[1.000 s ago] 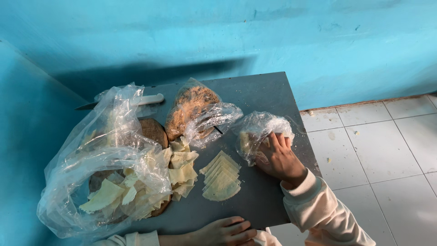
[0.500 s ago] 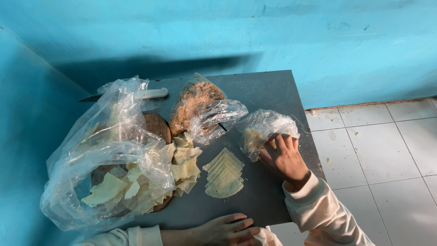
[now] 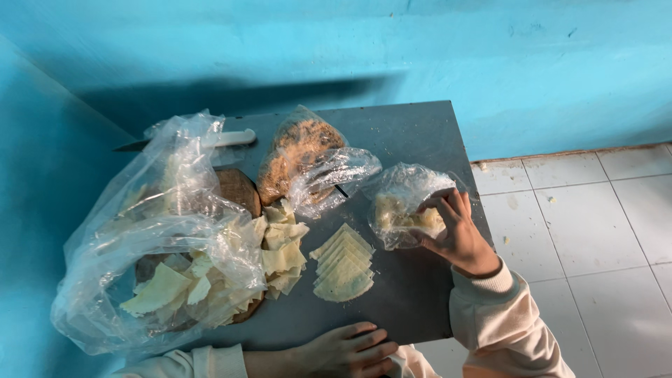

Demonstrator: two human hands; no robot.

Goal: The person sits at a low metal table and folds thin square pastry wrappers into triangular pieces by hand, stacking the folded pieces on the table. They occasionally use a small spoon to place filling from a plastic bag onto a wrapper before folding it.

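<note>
The right hand (image 3: 458, 234) grips a small clear bag (image 3: 402, 203) at the right side of a dark grey table (image 3: 413, 129); its fingers (image 3: 441, 203) curl over the bag's right edge and pinch the crinkled plastic against the pale yellow lump inside. The bag is thin and glossy, bunched into folds at the top, and its contents look crumbly and cream-coloured, lying low against the tabletop. The left hand (image 3: 350, 350) rests at the table's near edge, fingers loosely bent and spread flat, holding nothing. Just left of the small bag lies a fan of thin, pale slices (image 3: 343, 266), overlapped like cards. Beside that sits a heap of ragged pale pieces (image 3: 283, 245), spilling from a round brown board (image 3: 234, 192) half covered by a large, rumpled clear sack (image 3: 161, 238). Behind, toward the blue wall (image 3: 350, 49), a second bag (image 3: 301, 157) holds something brown and speckled, with loose plastic trailing to its right. A white-handled knife (image 3: 227, 138) lies at the table's far left, its blade partly hidden. White floor tiles (image 3: 595, 231) show on the right.
</note>
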